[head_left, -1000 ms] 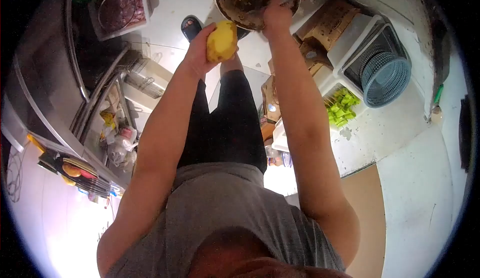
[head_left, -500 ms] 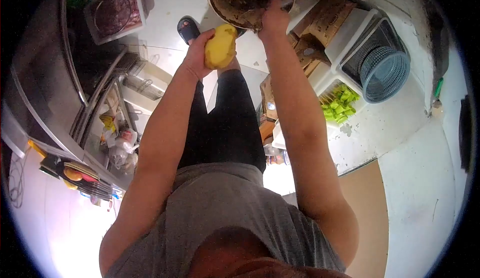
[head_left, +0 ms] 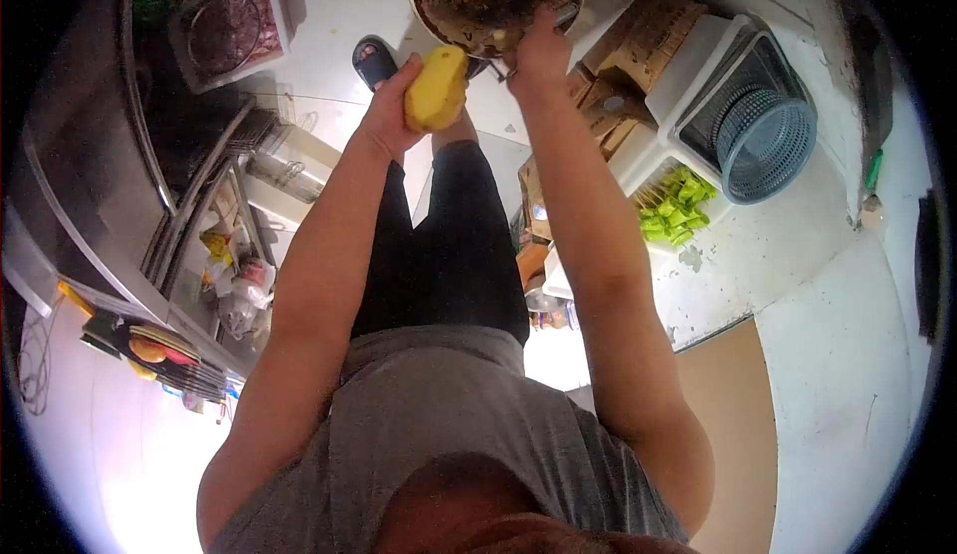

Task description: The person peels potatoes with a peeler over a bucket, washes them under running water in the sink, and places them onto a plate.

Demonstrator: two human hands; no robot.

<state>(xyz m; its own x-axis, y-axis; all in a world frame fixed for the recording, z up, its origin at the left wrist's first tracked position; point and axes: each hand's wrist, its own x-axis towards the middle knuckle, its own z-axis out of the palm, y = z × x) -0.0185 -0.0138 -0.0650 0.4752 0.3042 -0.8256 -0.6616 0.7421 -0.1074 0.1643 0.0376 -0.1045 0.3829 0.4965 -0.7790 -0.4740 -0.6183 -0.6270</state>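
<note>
The left grip (head_left: pixel 392 108) cups a peeled yellow potato (head_left: pixel 436 88). To its right, the right grip (head_left: pixel 541 61) curls round a small grey tool (head_left: pixel 499 70), mostly hidden, and overlaps the near edge of a round basin (head_left: pixel 416 6) of dark scraps. Right of both grips are a cardboard box (head_left: pixel 658 41), a blue-grey perforated basket (head_left: pixel 768 150) and leafy greens (head_left: pixel 678 205); well left of the left grip sits a white tub (head_left: pixel 244 70) of pinkish pieces.

Smooth potato (head_left: pixel 436 89), matt cloth shirt (head_left: pixel 429 385), plastic basket (head_left: pixel 750 167), matt brown cardboard box (head_left: pixel 666 38).
</note>
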